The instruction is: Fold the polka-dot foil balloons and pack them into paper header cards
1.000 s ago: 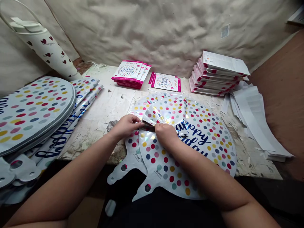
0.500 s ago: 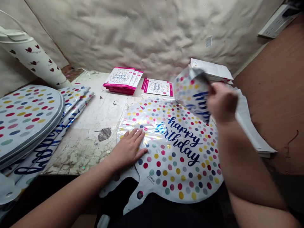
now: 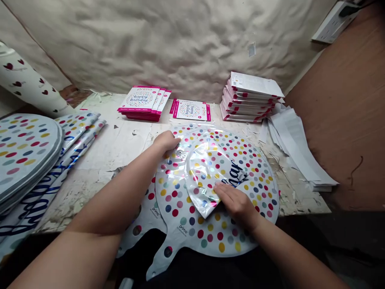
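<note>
So, both hands are on a flat round polka-dot foil balloon (image 3: pixel 192 230) at the near edge of the bench, lying over a second balloon (image 3: pixel 138 224) whose tail sticks out near-left. Part of the top balloon is folded in toward the middle as a shiny wedge-shaped flap (image 3: pixel 204 176), with blue lettering (image 3: pixel 236 174) partly showing at its right.

Right hand (image 3: pixel 236 204) is open, palm down, fingers spread across the flap's near edge. No grip, just pressure. Probably pinning the crease and stopping the springy foil from lifting.

Left hand (image 3: pixel 165 143) sits at the far-left part of the balloon, fingers curled down onto the foil. Might be a light hold, but the fingertips are hidden, so can't tell pinch from plain rest. Likely anchoring the sheet against the fold.

Bench (image 3: pixel 129 148) is scuffed white. Far side: a low pile of printed packs (image 3: pixel 141 103) and a single pack (image 3: pixel 190 110), both within reach. Far right: a taller stack of packs (image 3: pixel 248 98), with loose white paper strips (image 3: pixel 293 140) beside it. Left: stacked round balloons (image 3: pixel 24 152) and folded balloons (image 3: pixel 75 134), likely kept aside from the work area.
</note>
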`<state>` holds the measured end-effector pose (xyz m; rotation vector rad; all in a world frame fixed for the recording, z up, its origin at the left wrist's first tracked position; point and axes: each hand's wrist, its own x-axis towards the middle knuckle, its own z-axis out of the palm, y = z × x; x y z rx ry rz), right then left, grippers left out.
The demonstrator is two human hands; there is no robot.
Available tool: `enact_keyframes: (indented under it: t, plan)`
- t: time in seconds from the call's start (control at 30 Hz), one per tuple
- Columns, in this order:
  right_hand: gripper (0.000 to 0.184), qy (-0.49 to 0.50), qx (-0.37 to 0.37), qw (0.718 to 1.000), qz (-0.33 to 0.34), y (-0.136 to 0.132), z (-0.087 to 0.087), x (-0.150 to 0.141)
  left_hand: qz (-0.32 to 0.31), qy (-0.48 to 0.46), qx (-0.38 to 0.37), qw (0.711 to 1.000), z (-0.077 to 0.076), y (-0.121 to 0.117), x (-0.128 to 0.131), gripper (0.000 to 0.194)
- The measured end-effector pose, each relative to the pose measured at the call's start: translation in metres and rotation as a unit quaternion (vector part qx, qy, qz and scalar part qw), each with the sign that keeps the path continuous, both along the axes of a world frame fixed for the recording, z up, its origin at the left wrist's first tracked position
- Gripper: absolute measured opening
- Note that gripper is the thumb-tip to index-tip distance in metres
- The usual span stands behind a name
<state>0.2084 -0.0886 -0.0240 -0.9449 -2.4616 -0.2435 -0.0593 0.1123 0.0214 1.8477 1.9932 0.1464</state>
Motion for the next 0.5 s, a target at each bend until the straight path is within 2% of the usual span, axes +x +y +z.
enact_keyframes:
  t: [0.13,0.2,0.27,0.3,0.33,0.4,0.47,0.5]
  plan:
    - [0.035,0.014,-0.037,0.999,-0.006,0.002,0.003,0.007,-0.001,0.016,0.010,1.000,-0.001,-0.001,-0.006,0.031]
    - [0.034,0.028,-0.067,0.997,0.019,0.005,0.008,0.010,0.009,0.037,0.026,0.999,0.003,-0.003,-0.013,0.031]
    - [0.032,0.037,-0.119,0.990,0.070,0.007,0.010,0.012,0.024,0.074,0.084,0.993,0.009,-0.008,-0.013,0.035]
    - [0.031,0.036,-0.148,0.984,0.097,0.009,0.009,0.014,0.009,0.089,0.132,0.987,0.011,-0.013,-0.008,0.040]
    - [0.031,0.031,-0.176,0.977,0.119,0.011,0.008,0.015,-0.035,0.095,0.182,0.978,0.013,-0.020,-0.001,0.043]
    - [0.032,0.019,-0.218,0.965,0.143,0.014,0.005,0.018,-0.213,0.075,0.244,0.943,0.011,-0.038,0.022,0.045]
    - [0.033,0.006,-0.238,0.960,0.146,0.018,0.003,0.020,-0.412,0.036,0.213,0.885,0.004,-0.058,0.046,0.045]
    - [0.033,0.000,-0.241,0.959,0.146,0.018,0.003,0.021,-0.467,0.026,0.188,0.864,-0.001,-0.067,0.056,0.047]
